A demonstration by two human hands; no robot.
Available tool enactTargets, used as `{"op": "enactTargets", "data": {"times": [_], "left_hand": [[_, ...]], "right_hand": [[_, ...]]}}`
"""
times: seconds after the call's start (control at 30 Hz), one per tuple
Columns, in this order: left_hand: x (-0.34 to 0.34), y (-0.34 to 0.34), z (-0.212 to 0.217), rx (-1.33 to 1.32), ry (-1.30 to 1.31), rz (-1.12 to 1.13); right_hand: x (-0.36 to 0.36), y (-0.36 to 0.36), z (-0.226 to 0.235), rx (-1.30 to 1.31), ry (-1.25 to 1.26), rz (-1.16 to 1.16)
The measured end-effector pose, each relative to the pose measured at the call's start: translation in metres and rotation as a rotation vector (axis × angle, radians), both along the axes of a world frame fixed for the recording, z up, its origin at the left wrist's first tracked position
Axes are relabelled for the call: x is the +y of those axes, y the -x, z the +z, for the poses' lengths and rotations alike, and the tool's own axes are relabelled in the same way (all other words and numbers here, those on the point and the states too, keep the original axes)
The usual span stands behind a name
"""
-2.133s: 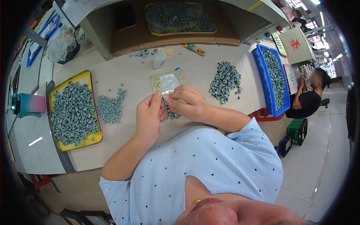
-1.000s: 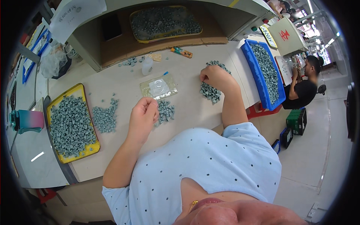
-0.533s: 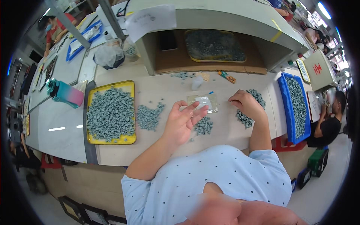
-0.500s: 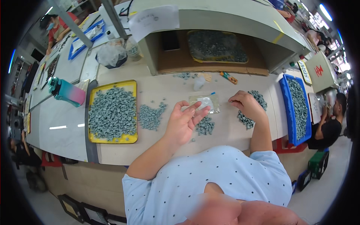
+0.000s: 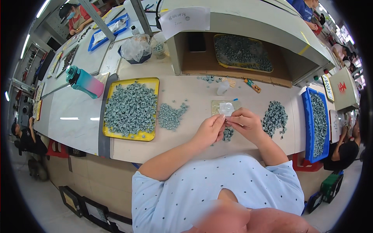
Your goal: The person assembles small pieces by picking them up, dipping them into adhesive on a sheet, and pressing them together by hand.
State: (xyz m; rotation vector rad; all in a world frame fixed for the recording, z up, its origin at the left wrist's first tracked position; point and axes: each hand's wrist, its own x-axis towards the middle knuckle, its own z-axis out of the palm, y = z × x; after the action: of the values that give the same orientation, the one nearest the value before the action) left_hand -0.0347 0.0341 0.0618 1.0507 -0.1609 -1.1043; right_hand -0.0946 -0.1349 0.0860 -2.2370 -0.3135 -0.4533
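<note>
My left hand [image 5: 211,129] and my right hand [image 5: 245,122] meet over the table in front of my chest. Both are closed, thumbs and fingertips pinched together. Whatever sits between the fingertips is too small to make out. Just beyond them lies a flat clear pad [image 5: 219,105] with a white round-marked piece and a blue tip at its corner. A small pile of grey-green pieces [image 5: 228,134] shows partly under my hands. Another pile of such pieces [image 5: 275,117] is right of my right hand, and a third pile [image 5: 171,116] lies to the left.
A yellow tray [image 5: 156,91] full of grey-green pieces stands left, a blue bin [image 5: 309,153] of them right. Beyond are a small translucent cup [image 5: 223,88], an orange-green tube [image 5: 252,85] and a shelf [image 5: 248,17]. A teal-pink bottle [image 5: 85,82] stands far left. Other people work nearby.
My right hand has come left from the right-hand pile to meet my left hand. The left hand's spread fingers have closed into a pinch. The whole view has shifted slightly.
</note>
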Motion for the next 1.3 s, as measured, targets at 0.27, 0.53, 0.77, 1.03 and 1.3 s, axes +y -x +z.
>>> {"op": "enactTargets", "data": {"times": [0.27, 0.53, 0.77, 1.03, 1.3], "left_hand": [[-0.001, 0.002, -0.005, -0.649, -0.182, 0.012], [-0.017, 0.003, -0.012, -0.311, -0.037, 0.117], [-0.030, -0.004, -0.017, -0.204, -0.117, 0.243], [-0.040, -0.003, -0.036, -0.035, 0.029, 0.363], [-0.042, -0.003, -0.038, -0.038, 0.027, 0.365]], "right_hand": [[-0.003, 0.003, -0.008, -0.065, 0.109, -0.031], [-0.042, -0.006, -0.023, -0.138, 0.177, -0.099], [-0.075, -0.006, -0.051, -0.199, 0.360, -0.125], [-0.084, -0.007, -0.061, -0.254, 0.496, -0.006], [-0.081, -0.006, -0.061, -0.225, 0.573, 0.011]]}}
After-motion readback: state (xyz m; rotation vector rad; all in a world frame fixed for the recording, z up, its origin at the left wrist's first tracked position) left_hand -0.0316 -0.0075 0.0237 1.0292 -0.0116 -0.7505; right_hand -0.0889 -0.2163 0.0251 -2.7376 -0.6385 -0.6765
